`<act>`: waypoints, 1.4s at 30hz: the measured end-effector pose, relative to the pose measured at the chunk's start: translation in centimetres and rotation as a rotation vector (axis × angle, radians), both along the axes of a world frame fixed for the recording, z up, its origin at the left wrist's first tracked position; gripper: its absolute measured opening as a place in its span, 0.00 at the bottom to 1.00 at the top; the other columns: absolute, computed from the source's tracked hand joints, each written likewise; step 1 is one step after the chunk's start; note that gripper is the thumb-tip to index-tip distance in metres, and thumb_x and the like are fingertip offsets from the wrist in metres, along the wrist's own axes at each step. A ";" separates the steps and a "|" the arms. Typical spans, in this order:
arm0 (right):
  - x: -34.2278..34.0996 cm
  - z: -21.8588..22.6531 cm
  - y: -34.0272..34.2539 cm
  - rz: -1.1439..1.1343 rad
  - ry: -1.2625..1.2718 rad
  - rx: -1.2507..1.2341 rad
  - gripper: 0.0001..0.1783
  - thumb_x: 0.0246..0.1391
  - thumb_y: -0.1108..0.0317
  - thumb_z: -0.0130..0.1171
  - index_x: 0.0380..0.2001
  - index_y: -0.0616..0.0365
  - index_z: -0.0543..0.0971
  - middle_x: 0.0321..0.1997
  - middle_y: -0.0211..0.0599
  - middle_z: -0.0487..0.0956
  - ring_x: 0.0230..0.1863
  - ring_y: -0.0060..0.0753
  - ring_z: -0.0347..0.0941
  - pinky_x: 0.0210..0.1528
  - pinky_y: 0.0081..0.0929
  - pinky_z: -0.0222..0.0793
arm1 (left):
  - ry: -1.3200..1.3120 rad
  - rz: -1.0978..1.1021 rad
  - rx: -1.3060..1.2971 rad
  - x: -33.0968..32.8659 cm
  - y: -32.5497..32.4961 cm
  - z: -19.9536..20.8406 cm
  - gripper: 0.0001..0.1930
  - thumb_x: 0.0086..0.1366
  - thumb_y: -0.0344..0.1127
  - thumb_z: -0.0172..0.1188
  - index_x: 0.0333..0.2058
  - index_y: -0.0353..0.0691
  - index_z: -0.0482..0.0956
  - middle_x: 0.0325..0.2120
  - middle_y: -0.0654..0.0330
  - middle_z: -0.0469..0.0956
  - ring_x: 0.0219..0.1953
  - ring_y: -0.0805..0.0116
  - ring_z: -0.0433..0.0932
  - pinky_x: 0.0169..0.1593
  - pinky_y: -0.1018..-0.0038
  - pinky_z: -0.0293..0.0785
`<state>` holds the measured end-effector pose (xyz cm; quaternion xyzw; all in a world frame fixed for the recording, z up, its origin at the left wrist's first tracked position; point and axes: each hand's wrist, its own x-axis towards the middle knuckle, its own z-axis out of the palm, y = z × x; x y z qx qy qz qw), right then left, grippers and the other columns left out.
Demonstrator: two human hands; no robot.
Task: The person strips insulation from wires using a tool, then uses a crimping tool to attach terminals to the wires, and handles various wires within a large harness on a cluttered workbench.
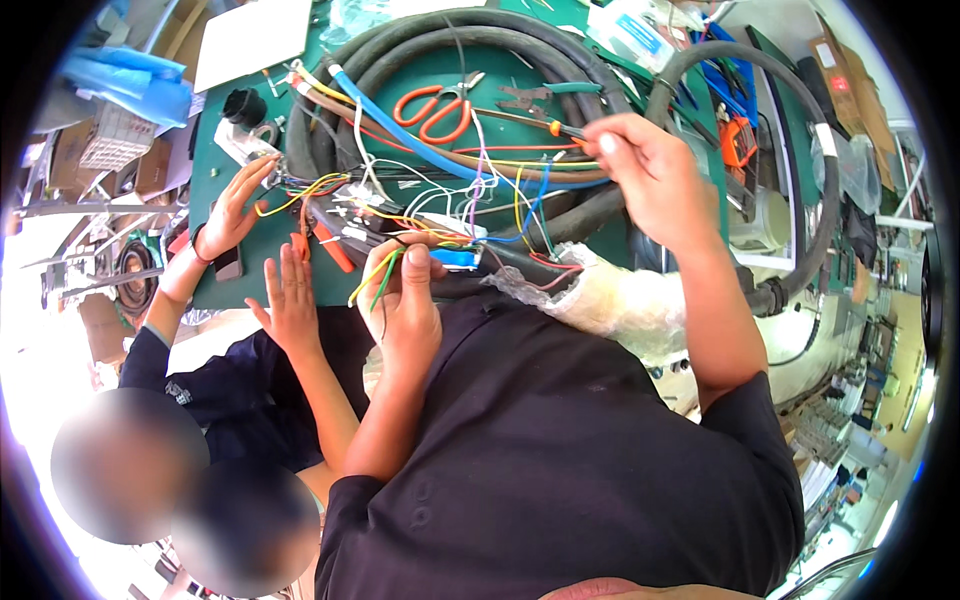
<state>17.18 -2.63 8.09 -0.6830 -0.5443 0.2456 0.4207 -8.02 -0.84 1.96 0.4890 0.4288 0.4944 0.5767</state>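
My left hand (405, 305) is closed, fingertips pinched around a bundle of thin yellow and green wires (378, 284). Just right of those fingertips lies a small blue piece (456, 259) among the wire ends. Raised over the table's right part, my right hand (655, 175) grips a slim screwdriver-like tool (556, 128) with an orange and dark handle; its thin end points left. Beneath that tool run a thick blue cable (400, 135) and several coloured wires. Orange-handled scissors (440, 112) and green-handled pliers (545, 92) lie beyond my hands.
A co-worker's hands (232, 205) reach in from the left, fingers spread near the wires. Thick black cable (470, 22) coils across the green table (222, 130). A plastic-wrapped cable part (625, 300) rests against my front. A white board (252, 42) lies at the far left.
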 end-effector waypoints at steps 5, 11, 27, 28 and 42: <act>0.3 -0.6 -1.8 0.012 0.028 -0.166 0.10 0.60 0.69 0.52 0.40 0.64 0.77 0.30 0.36 0.81 0.33 0.25 0.77 0.37 0.22 0.69 | 0.011 -0.036 -0.002 -0.1 0.5 0.2 0.10 0.68 0.34 0.54 0.40 0.33 0.76 0.32 0.61 0.78 0.30 0.78 0.73 0.37 0.80 0.72; -2.8 1.2 -0.8 0.238 -0.006 -0.104 0.09 0.56 0.72 0.57 0.40 0.63 0.77 0.32 0.36 0.79 0.32 0.25 0.76 0.35 0.22 0.71 | 0.150 -0.005 0.358 0.0 0.8 0.0 0.10 0.59 0.20 0.60 0.40 0.35 0.75 0.38 0.58 0.69 0.35 0.74 0.72 0.39 0.81 0.70; -10.8 -0.3 5.0 0.796 0.041 -0.380 0.11 0.52 0.70 0.60 0.39 0.61 0.76 0.33 0.43 0.77 0.37 0.45 0.75 0.39 0.34 0.69 | 0.214 -0.064 0.514 -3.7 3.4 -0.3 0.14 0.48 0.20 0.67 0.36 0.39 0.81 0.37 0.57 0.70 0.33 0.68 0.75 0.36 0.75 0.73; -11.2 -0.1 5.2 0.796 0.033 -0.414 0.10 0.52 0.70 0.59 0.38 0.61 0.76 0.33 0.43 0.77 0.36 0.45 0.75 0.38 0.34 0.69 | 0.209 -0.102 0.516 -4.2 3.5 -0.5 0.14 0.48 0.20 0.67 0.36 0.39 0.81 0.36 0.57 0.71 0.35 0.68 0.75 0.37 0.75 0.73; -10.3 -1.8 4.7 0.490 0.191 -0.479 0.07 0.61 0.73 0.52 0.33 0.67 0.76 0.30 0.33 0.77 0.34 0.21 0.72 0.39 0.21 0.69 | 0.622 0.076 -0.253 -12.9 9.6 -8.1 0.18 0.67 0.41 0.53 0.38 0.26 0.77 0.27 0.49 0.80 0.30 0.65 0.79 0.37 0.70 0.73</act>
